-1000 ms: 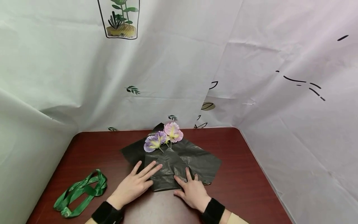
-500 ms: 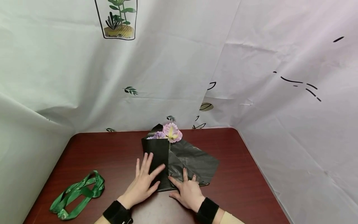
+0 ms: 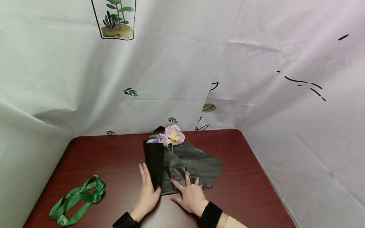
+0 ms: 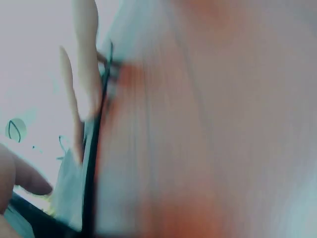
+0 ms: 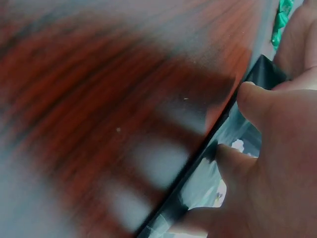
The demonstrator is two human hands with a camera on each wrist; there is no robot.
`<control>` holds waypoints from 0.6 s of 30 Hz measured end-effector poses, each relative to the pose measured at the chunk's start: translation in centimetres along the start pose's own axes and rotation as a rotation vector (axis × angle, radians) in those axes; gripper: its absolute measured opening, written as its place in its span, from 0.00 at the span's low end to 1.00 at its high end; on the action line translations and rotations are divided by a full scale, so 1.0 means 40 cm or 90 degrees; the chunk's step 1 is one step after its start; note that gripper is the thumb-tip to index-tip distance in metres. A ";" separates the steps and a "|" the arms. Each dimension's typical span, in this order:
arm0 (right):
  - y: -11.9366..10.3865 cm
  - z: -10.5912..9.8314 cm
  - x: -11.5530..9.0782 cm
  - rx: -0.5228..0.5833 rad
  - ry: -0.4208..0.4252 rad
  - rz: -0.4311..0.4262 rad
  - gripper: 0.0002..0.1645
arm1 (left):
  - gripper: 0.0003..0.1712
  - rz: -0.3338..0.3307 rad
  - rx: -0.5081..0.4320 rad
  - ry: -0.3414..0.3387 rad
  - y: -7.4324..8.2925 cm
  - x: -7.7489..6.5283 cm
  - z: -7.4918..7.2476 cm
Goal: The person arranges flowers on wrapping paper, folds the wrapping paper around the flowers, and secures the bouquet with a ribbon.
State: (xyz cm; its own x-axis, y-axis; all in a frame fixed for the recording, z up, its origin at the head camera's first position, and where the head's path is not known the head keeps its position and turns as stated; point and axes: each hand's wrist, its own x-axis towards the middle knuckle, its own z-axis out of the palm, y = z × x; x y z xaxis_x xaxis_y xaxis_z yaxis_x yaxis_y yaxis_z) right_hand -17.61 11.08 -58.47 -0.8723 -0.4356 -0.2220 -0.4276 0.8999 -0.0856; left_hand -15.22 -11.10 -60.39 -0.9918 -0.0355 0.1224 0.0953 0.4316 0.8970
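Black wrapping paper (image 3: 203, 164) lies on the table, its left side folded over as a narrow flap (image 3: 154, 161). A pink flower (image 3: 174, 134) and a purple flower (image 3: 162, 138) stick out past its top, with thin stems running down onto the paper. My left hand (image 3: 149, 191) lies along the flap's outer edge, fingers straight and thumb near the bottom corner. With fingers spread, my right hand (image 3: 191, 194) presses on the paper's lower middle. In the right wrist view the right thumb (image 5: 255, 101) rests at the paper's near edge; the left wrist view is blurred.
A bundle of green ribbon (image 3: 89, 197) lies at the left of the dark red wooden table (image 3: 245, 196). White printed cloth (image 3: 171, 63) hangs behind the table and along both sides.
My left hand has folded the paper's left side inward over part of the purple flower, then slid back left to the fold. The right hand stays pressed on the paper.
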 end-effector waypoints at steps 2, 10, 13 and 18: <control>0.002 -0.001 -0.002 0.003 -0.006 0.004 0.44 | 0.75 -0.054 -0.041 0.024 0.004 -0.003 0.013; -0.008 -0.008 -0.002 0.002 -0.016 0.010 0.44 | 0.66 0.026 0.020 -0.037 -0.034 -0.030 0.027; -0.007 -0.002 0.002 0.006 -0.017 0.013 0.44 | 0.68 0.064 0.043 -0.084 -0.047 -0.036 0.029; -0.007 0.000 0.014 0.053 -0.022 0.022 0.45 | 0.67 0.079 0.064 -0.110 -0.052 -0.036 0.033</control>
State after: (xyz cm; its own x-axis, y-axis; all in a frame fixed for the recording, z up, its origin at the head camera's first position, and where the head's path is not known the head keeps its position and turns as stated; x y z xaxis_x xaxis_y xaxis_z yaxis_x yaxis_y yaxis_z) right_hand -17.97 10.60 -58.57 -0.8772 -0.4043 -0.2588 -0.3749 0.9137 -0.1567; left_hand -14.12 -10.75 -63.00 -0.9737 0.1743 0.1465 0.2166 0.5112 0.8317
